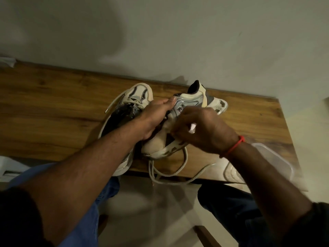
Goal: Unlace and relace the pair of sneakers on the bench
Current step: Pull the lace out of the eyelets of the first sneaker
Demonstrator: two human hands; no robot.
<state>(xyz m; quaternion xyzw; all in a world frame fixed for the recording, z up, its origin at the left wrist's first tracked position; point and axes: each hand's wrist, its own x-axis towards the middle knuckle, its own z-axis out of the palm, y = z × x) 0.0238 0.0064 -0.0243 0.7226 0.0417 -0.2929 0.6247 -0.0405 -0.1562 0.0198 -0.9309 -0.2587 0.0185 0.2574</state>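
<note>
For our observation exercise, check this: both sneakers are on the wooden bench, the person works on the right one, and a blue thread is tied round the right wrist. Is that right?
One detail is wrong: the thread on the right wrist is red, not blue. The head view shows it. Both sneakers do sit on the wooden bench, and both hands work on the right sneaker.

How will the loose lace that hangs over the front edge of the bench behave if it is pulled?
The loose lace is probably floppy: it lies in slack loops. It likely weighs little and would trail, perhaps slipping off the bench edge it overhangs.
</note>
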